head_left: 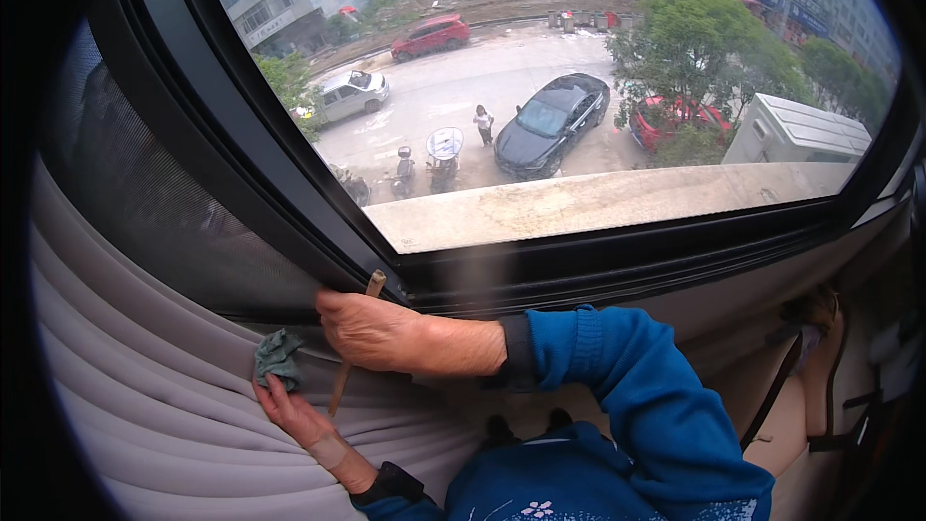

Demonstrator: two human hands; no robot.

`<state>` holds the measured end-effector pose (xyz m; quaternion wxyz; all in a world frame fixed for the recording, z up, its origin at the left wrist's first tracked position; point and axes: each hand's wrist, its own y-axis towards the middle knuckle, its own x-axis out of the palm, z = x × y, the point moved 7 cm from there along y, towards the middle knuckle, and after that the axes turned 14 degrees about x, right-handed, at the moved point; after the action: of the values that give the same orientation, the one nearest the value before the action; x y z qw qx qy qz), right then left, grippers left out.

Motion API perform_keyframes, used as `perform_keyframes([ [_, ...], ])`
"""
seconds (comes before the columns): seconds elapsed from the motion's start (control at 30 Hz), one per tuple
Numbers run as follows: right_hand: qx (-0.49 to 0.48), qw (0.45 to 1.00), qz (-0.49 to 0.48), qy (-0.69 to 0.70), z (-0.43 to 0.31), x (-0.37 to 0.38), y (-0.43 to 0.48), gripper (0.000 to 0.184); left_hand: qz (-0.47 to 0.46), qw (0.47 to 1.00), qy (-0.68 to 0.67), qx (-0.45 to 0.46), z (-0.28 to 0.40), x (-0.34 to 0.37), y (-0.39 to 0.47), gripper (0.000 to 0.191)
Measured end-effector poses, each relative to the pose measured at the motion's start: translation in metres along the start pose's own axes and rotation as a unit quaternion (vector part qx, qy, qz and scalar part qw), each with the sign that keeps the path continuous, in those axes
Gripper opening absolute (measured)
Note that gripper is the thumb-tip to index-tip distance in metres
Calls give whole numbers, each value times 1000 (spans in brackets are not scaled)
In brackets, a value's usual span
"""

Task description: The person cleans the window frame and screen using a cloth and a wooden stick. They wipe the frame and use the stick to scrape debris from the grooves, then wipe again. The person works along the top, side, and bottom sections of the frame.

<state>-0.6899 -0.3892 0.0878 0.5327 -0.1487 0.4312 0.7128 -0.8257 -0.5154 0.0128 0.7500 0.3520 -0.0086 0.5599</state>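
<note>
My right hand [376, 333] grips a thin wooden stick [340, 388], whose upper end sticks out above the fist beside the lower corner of the dark window frame [347, 253]. Lower and to the left, my left hand [293, 409] holds a crumpled grey-green cloth [278, 359]. That hand rests against the pleated grey curtain [181, 420]. Behind the right fist is a dark mesh insect screen [195, 210]; the fingertips are hidden from view.
The window sill track [579, 271] runs along below the glass. Outside lie a pale ledge [608, 195] and a street with parked cars and a standing person [483, 124]. A beige padded piece of furniture [781, 412] stands indoors on the right.
</note>
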Motion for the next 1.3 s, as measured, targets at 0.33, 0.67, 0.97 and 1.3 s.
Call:
perform_keyframes([
  [0.33, -11, 998, -18, 56, 18, -3, -23, 20, 40, 995, 64, 58, 19, -30, 6, 31],
  [0.67, -79, 997, -8, 1, 15, 36, -2, 17, 11, 991, 88, 100, 13, -53, 10, 27],
  [0.97, -52, 998, -21, 42, 48, 62, -63, 18, 57, 976, 168, 128, -8, -101, 13, 26],
  [1.3, 137, 980, -145, 1, 127, 12, -188, 26, 58, 972, 185, 133, 3, -81, 18, 26],
])
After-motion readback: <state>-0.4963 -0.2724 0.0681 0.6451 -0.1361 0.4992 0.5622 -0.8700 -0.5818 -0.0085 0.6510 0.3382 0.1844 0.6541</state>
